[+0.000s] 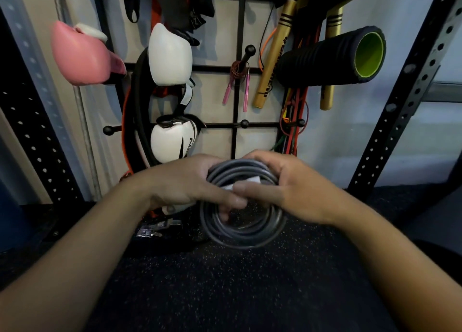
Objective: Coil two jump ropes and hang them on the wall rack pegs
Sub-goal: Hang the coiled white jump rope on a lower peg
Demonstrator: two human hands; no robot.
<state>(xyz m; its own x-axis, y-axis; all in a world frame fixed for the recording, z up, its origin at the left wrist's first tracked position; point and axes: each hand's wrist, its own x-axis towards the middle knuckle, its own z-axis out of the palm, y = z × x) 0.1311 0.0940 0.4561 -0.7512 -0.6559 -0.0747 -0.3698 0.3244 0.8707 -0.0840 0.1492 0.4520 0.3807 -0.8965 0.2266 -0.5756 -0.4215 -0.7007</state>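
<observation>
You face a black wall rack (238,68) on a pale wall, above a dark speckled floor (225,281). Far right on the rack sits a black foam roller (325,56) with a green core, beside two gold sticks (272,54). Far left hangs a pink boxing glove (82,54), with two white boxing gloves (170,56) to its right. On the centre peg (248,50) a thin reddish jump rope (237,70) already hangs coiled, its pink handles dangling. Near you, below the rack, both hands hold a grey jump rope (240,221) wound into a round coil. Your left hand (185,184) is closed over the coil's upper left; your right hand (287,189) is wrapped around its upper right, thumbs meeting near a white handle (252,180).
</observation>
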